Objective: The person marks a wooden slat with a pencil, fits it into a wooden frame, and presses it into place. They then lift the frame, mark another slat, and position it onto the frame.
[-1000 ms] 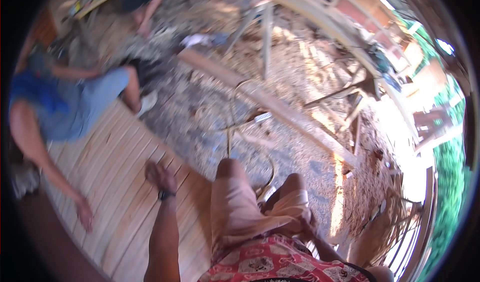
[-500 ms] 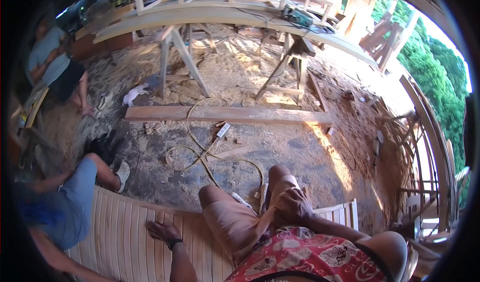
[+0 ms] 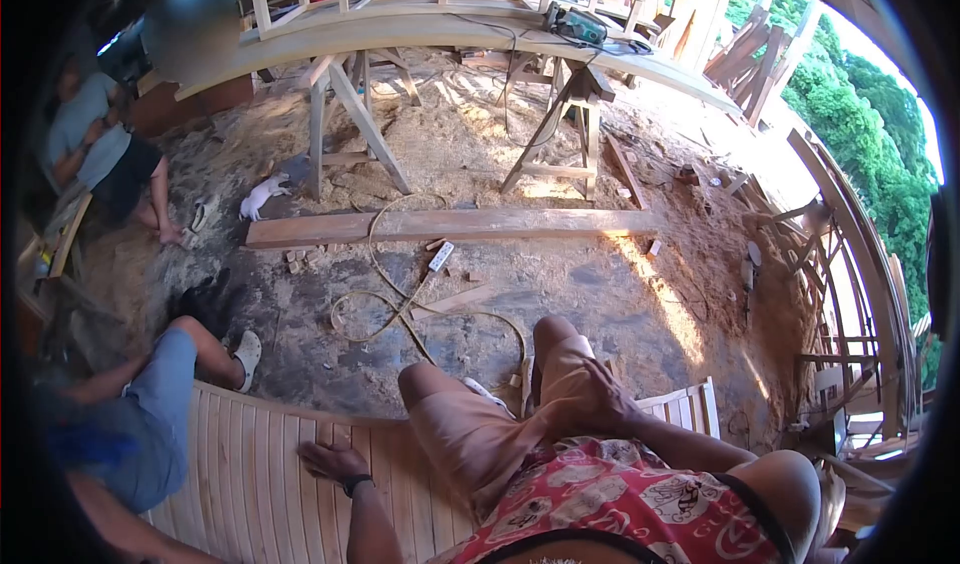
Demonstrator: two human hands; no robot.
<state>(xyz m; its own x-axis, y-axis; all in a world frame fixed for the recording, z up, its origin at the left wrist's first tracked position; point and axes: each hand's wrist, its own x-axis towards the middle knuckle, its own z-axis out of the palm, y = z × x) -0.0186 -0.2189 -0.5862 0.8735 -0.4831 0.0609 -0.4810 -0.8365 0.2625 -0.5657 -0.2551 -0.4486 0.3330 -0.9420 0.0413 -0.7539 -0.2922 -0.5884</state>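
Observation:
My left hand (image 3: 334, 462), with a dark band at the wrist, rests on the slatted wooden bench (image 3: 265, 469) beside my thigh. Its fingers are loosely bent and hold nothing visible. On my right thigh, over the light shorts (image 3: 480, 434), lies my right hand (image 3: 603, 404) with its fingers stretched out and nothing in it. Bench slats also show right of my legs. A cable (image 3: 372, 254) loops over the floor in front of my feet to a white power strip (image 3: 440, 256).
A long timber beam (image 3: 450, 226) lies across the sawdust-covered floor. Behind it, sawhorses (image 3: 360, 119) bear a board (image 3: 430, 32) with a green power tool (image 3: 580, 27). One person (image 3: 155, 414) sits close at left, another (image 3: 95, 134) farther back. A small pale animal (image 3: 262, 196) lies nearby.
The view has shifted slightly. My left hand's fingers look more drawn in than before. My right hand remains on the thigh, its fingers now more stretched along the shorts.

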